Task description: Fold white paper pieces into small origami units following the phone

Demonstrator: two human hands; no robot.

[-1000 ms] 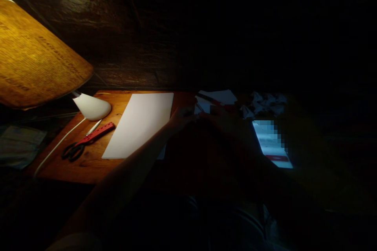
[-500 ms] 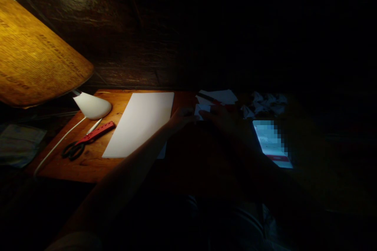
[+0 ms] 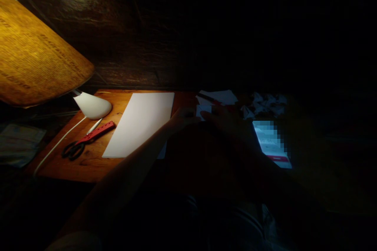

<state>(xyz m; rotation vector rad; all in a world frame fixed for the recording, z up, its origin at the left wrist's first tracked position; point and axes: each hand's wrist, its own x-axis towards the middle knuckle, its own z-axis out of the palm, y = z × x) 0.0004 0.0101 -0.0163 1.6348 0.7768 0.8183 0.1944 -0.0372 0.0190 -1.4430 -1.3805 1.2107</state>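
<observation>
Between my two hands is a small piece of folded white paper (image 3: 203, 110), dimly lit. My left hand (image 3: 182, 119) pinches its left edge, fingers closed. On the other side my right hand (image 3: 219, 119) grips it, with the thumb lying over its front. Deep shadow hides most of the right fingers. Just behind the hands lie loose white paper pieces (image 3: 225, 96) with a dark, slim object (image 3: 206, 97) across them. A stack of white paper sheets (image 3: 143, 123) rests to the left, partly under my left forearm.
Scissors with black handles (image 3: 73, 150) and a red sheath (image 3: 100, 130) lie on the wooden table (image 3: 88, 168), beside a white pen-like object (image 3: 94, 126). A lamp (image 3: 38, 55) stands at far left on its white base (image 3: 93, 106). Several folded paper pieces (image 3: 265, 104) and a lit phone (image 3: 271, 143) sit right.
The folded paper has shifted very slightly to the right, and its face looks a little squarer to me. Both hands keep their hold on it.
</observation>
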